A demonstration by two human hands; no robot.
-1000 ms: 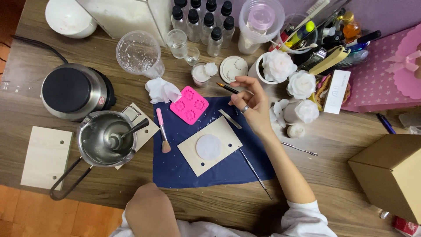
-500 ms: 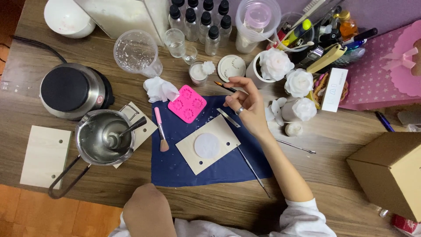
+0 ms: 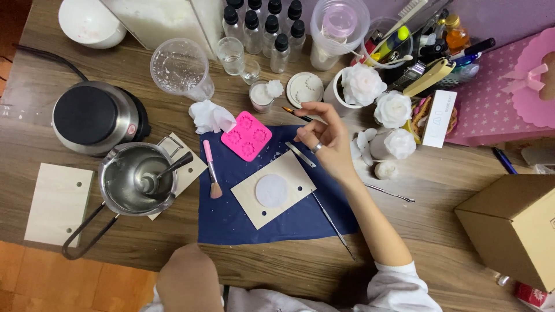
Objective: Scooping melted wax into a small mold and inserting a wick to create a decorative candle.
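My right hand (image 3: 325, 137), a ring on one finger, is shut on a thin dark brush (image 3: 293, 113) whose tip points left over the top edge of a dark blue cloth (image 3: 231, 222). The brush tip hovers between a pink flower mould (image 3: 247, 136) and a small jar of white wax (image 3: 261, 96). Just below the hand, a pale wooden board (image 3: 289, 173) carries a white wax disc (image 3: 272, 191). My left hand is not visible; only a rounded bare part of a limb (image 3: 189, 277) shows at the table's front edge.
A steel pot with a spoon (image 3: 139, 180) and a round hotplate (image 3: 92, 118) stand at the left. On or near the cloth lie a pink brush (image 3: 211, 170) and metal tools (image 3: 332, 219). White wax roses (image 3: 393, 110), bottles (image 3: 269, 29), cups and a cardboard box (image 3: 511, 228) crowd the back and right.
My right hand with the brush has drifted slightly left, toward the pink mould. Nothing else on the table has moved.
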